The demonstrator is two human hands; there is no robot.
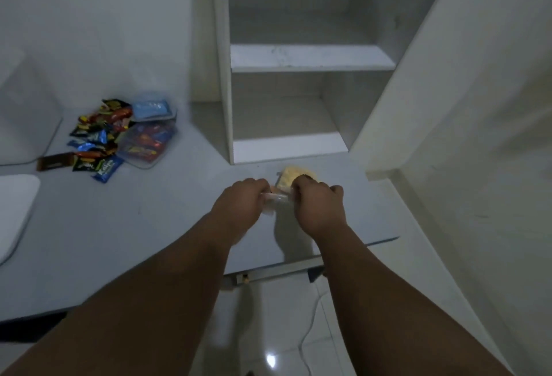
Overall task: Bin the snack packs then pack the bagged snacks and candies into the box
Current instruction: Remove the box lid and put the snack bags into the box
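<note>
The left hand (239,205) and right hand (317,207) curl their fingers (255,186), pinching the clear snack bag (287,181) between them over the tabletop (149,226); the clear plastic box (146,148) lies well to the left, nearer the left hand.

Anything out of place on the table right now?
Yes: a heap of snack packs lies loose on the table beside the clear bin, not in it. The left hand and right hand grip a bag of yellow snacks; no spill there.
</note>
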